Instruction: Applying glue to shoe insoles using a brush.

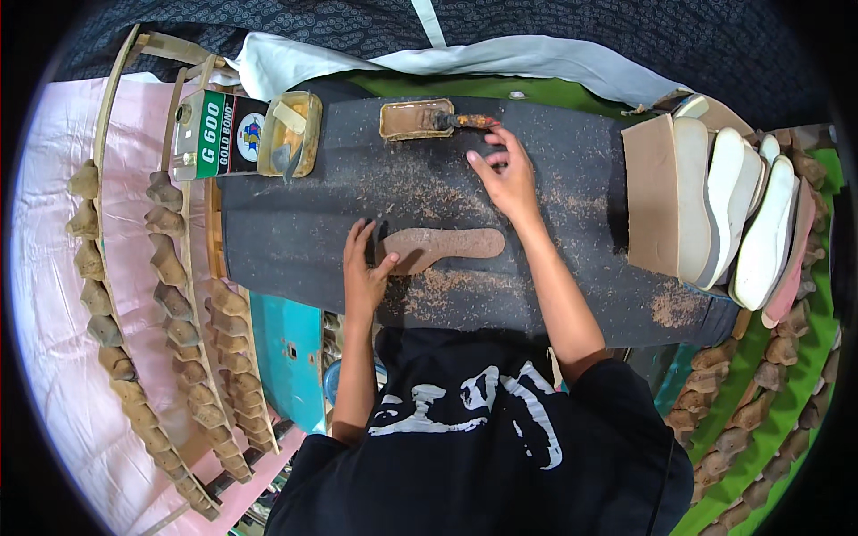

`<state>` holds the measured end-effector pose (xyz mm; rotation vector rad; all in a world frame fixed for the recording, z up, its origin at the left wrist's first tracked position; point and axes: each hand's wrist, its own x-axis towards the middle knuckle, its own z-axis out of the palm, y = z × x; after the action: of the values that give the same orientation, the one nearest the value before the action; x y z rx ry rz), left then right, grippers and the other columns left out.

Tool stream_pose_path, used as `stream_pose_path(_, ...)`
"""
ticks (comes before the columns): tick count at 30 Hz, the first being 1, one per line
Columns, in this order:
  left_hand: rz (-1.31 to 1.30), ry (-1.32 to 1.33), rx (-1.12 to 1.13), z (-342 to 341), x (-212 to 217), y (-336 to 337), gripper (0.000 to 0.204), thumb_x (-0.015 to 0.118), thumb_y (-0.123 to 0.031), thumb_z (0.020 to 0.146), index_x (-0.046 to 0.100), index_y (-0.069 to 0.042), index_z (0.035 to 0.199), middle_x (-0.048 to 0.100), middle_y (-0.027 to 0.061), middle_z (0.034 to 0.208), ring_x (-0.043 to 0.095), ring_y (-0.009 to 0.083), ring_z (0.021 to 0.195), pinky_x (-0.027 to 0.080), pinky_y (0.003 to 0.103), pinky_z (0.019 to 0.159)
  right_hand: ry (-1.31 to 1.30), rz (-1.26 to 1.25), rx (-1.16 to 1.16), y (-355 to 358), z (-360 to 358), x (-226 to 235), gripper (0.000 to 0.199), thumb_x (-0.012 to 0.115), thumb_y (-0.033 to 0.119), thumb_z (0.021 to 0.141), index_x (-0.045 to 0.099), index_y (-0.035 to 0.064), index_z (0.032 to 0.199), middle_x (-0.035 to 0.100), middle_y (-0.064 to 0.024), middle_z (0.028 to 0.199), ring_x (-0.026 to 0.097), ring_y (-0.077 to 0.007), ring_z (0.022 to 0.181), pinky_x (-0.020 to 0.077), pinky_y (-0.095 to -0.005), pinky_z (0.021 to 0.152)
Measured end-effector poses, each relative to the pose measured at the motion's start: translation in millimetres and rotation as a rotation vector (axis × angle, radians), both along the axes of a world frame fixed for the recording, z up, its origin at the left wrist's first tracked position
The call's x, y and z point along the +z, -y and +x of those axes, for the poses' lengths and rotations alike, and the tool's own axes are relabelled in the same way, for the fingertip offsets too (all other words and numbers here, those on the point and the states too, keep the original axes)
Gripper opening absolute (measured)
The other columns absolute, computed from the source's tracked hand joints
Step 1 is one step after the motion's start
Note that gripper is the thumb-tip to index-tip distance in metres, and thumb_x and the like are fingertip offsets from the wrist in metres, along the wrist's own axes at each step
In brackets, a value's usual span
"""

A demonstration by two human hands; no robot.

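Observation:
A brown, foot-shaped insole (460, 243) lies flat on the dark work surface, its broad end to the left. My left hand (362, 281) is at that end, thumb at the insole's lower edge and fingers stretched apart along its left side. Beyond the insole, my right hand (509, 179) is raised with thumb and fingers apart. Its fingertips are close to the handle of a brush (474, 121); whether they touch it I cannot make out. The brush's head rests in a shallow rectangular tray (391, 123) coated with brown residue.
Brown shavings litter the dark table (313, 205). At the far left stand a tin can (219, 134) and a cut-open container (310, 143) with tools inside. Stacked soles (697, 196) stand on the right beside a cardboard piece (650, 192). Racks of shoe lasts (183, 330) flank both sides.

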<state>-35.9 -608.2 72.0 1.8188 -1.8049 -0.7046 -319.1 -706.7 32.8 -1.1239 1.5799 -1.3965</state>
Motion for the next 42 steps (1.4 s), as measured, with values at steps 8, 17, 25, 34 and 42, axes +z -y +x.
stream_pose_path(8, 0.18, 0.05, 0.031, 24.5, -1.6, -31.3, 0.043, 0.075, -0.028, 0.099, 0.068, -0.001, 0.132, 0.061, 0.0172, 0.121, 0.069, 0.0288, 0.096, 0.056, 0.041, 0.084, -0.471, 0.342, 0.265, -134.6, -24.8, 23.8, 0.041, 0.082, 0.01, 0.083, 0.074, 0.0023, 0.124, 0.071, -0.0147, 0.088, 0.065, -0.0244, 0.061, 0.0549, -0.0378, 0.068)
stream_pose_path(17, 0.232, -0.341, -0.068, 60.1, -21.6, -24.6, 0.037, 0.067, -0.025, 0.106, 0.065, 0.005, 0.128, 0.064, 0.0149, 0.121, 0.071, 0.0239, 0.098, 0.057, 0.036, 0.085, -0.253, 0.325, 0.03, -185.9, 23.7, 24.6, 0.044, 0.071, 0.004, 0.093, 0.066, 0.0026, 0.136, 0.073, -0.0158, 0.103, 0.073, -0.0213, 0.08, 0.0564, -0.0362, 0.067)
stream_pose_path(25, 0.188, -0.999, -0.049, 81.6, -39.0, -25.1, 0.007, 0.068, -0.005, 0.103, 0.063, -0.001, 0.102, 0.063, 0.01, 0.127, 0.065, 0.0155, 0.112, 0.051, 0.03, 0.1, 0.418, 0.201, -0.186, -233.1, 62.9, 7.5, 0.019, 0.058, 0.0, 0.105, 0.055, -0.0005, 0.123, 0.071, -0.0158, 0.12, 0.074, -0.0191, 0.092, 0.0601, -0.0276, 0.077)
stream_pose_path(34, 0.421, -1.279, 0.113, 102.4, -30.4, -36.2, 0.026, 0.068, -0.001, 0.1, 0.063, 0.002, 0.126, 0.065, 0.0139, 0.131, 0.064, 0.0221, 0.126, 0.051, 0.035, 0.11, 0.444, 0.221, -0.278, -274.6, 103.9, 18.7, 0.041, 0.057, -0.008, 0.102, 0.048, 0.0003, 0.141, 0.073, -0.0171, 0.118, 0.076, -0.0251, 0.098, 0.0616, -0.0282, 0.081)
stream_pose_path(42, 0.333, -1.145, 0.246, 114.9, -27.4, -105.8, 0.045, 0.068, 0.0, 0.099, 0.059, 0.001, 0.143, 0.069, 0.0139, 0.133, 0.068, 0.0208, 0.12, 0.055, 0.034, 0.104, 0.421, 0.335, -0.03, -270.1, 96.8, 15.8, 0.044, 0.058, -0.009, 0.101, 0.051, -0.0031, 0.144, 0.071, -0.0169, 0.121, 0.076, -0.0253, 0.098, 0.0623, -0.0284, 0.081)
